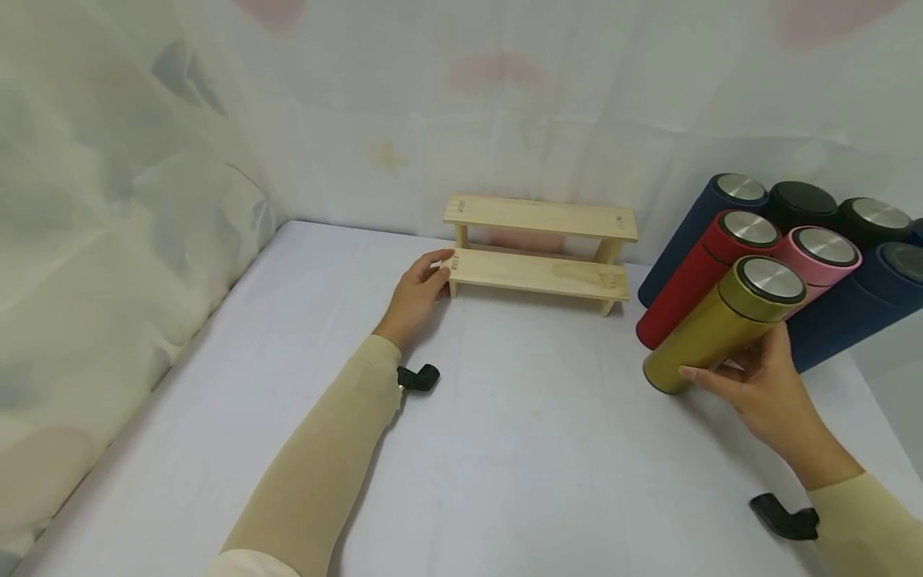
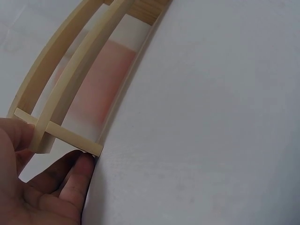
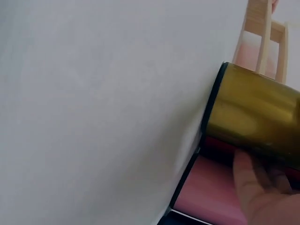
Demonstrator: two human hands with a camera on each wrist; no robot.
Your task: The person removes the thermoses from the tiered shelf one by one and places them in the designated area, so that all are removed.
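While the left hand [image 1: 418, 295] pinches the left end of the rack [image 1: 541, 250] near the table's [image 1: 505, 449] far edge, the right hand [image 1: 757, 383] curls round the gold flask [image 1: 724, 324] at the right edge — upright, its long axis vertical, foremost of the flasks [image 1: 793, 248]. The rack lies well to that hand's left, long axis crosswise.

From the left wrist, fingers [image 2: 79, 176] clamp the rack's [image 2: 70, 136] end post.

From the right wrist, fingers [image 3: 253, 185] wrap the gold flask [image 3: 253, 117], pink [image 3: 206, 194] just beside it.
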